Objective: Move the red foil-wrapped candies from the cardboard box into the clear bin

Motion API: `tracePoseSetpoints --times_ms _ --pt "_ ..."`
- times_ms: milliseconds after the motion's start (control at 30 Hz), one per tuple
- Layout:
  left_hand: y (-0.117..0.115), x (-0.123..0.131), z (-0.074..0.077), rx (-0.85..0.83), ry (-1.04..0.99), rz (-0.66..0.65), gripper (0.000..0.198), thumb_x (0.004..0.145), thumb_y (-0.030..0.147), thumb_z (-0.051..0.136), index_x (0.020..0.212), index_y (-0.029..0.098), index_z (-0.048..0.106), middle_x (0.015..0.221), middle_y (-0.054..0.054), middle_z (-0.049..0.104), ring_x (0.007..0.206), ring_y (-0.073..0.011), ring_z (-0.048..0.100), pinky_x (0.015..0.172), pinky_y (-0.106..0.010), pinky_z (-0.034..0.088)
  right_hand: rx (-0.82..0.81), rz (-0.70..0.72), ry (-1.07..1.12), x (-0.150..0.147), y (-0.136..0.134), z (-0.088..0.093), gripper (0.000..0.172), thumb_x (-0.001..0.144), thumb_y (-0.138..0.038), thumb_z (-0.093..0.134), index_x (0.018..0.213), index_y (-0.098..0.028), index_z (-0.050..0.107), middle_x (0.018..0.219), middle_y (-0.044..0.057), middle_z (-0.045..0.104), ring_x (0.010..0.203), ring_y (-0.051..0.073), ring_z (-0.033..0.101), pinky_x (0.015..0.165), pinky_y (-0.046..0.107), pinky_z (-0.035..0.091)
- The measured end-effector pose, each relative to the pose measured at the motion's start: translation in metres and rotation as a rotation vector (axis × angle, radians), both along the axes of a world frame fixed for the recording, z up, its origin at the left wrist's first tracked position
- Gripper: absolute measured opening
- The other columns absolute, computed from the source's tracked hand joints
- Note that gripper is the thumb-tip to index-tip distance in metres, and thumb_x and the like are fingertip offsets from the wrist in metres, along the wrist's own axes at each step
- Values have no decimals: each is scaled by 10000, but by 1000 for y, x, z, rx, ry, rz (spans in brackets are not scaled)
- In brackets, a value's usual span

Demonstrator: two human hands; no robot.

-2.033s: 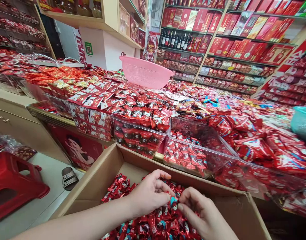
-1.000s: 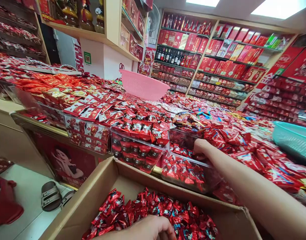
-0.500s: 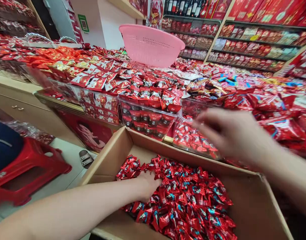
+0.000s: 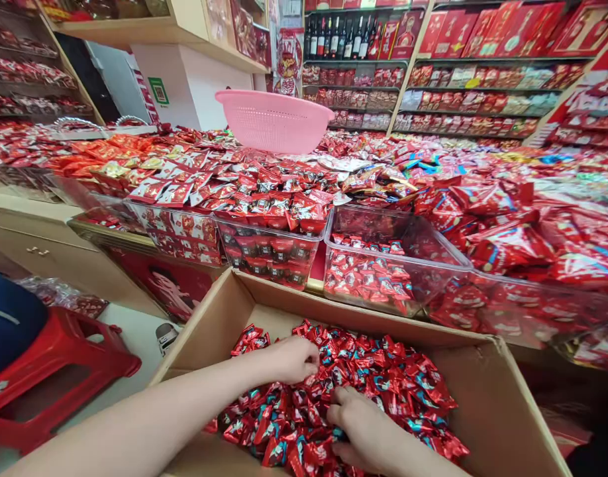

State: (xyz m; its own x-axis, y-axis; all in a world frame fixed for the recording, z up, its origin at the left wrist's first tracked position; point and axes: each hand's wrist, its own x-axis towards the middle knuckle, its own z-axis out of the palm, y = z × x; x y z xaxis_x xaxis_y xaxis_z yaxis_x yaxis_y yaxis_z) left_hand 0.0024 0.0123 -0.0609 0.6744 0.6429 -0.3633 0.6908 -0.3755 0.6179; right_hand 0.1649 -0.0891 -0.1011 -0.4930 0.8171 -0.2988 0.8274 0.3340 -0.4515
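A cardboard box [image 4: 383,311] in front of me holds a heap of red wrapped candies [image 4: 398,384] with blue marks. Over the left part of the heap is my left hand [image 4: 293,360], its fingers curled in; whatever they may hold is hidden. My right hand [image 4: 358,424] reaches into the candies nearer to me, thumb and fingers apart, tips partly covered by wrappers. Just beyond the box stands a clear plastic bin [image 4: 398,262], partly filled with small red wrapped candies [image 4: 366,275].
More clear bins, one with dark-and-red packets [image 4: 269,248], line the counter. A pink plastic basket [image 4: 274,122] rests on the sweets behind. At left are a red stool [image 4: 60,371] and a shoe [image 4: 165,336] on the floor. Stocked shelves [image 4: 403,63] stand at the back.
My right hand has come down from near the clear bin into the candies in the box. My left hand's fingers have curled in. The view has tilted up slightly.
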Motion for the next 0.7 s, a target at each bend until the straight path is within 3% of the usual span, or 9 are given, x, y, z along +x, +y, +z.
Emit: tracePoseSetpoints --times_ms 167,267,333,433,500,700 --pt "12 7 8 -274 -248 246 152 716 302 398 758 168 457 665 4 503 607 -138 508 570 -266 435 -85 -277 489 14 15 13 90 667 -220 540 736 -170 567 759 18 562 728 146 504 674 245 390" --pt "8 8 15 -480 -393 350 143 762 266 296 864 189 362 730 7 479 648 -112 522 608 -275 458 -288 -551 821 19 22 31 195 691 -331 548 797 -172 510 714 -11 556 656 120 508 615 234 398" --pt "0 8 19 -615 -449 356 157 782 265 272 911 205 337 723 11 481 629 -108 532 609 -300 465 -368 -662 971 19 23 42 270 666 -343 585 858 -179 490 769 -14 553 680 109 510 623 226 404" --pt "-14 8 21 -837 -556 328 212 799 377 349 946 226 366 739 6 499 584 -106 523 544 -280 456 -354 -671 1053 15 20 52 305 653 -295 609 906 -186 478 891 5 542 786 112 506 700 234 411" --pt "-21 10 19 -893 -632 314 285 758 429 462 954 229 409 763 3 506 543 -87 494 486 -223 420 -304 -619 1075 10 18 54 307 656 -252 609 917 -196 457 944 15 526 861 120 496 753 244 409" --pt "-25 15 14 -680 -725 441 248 671 360 607 757 159 490 616 35 491 476 -51 425 440 -155 313 -180 -565 1000 3 14 50 355 712 -187 533 1013 -234 350 983 24 510 923 134 497 798 288 408"
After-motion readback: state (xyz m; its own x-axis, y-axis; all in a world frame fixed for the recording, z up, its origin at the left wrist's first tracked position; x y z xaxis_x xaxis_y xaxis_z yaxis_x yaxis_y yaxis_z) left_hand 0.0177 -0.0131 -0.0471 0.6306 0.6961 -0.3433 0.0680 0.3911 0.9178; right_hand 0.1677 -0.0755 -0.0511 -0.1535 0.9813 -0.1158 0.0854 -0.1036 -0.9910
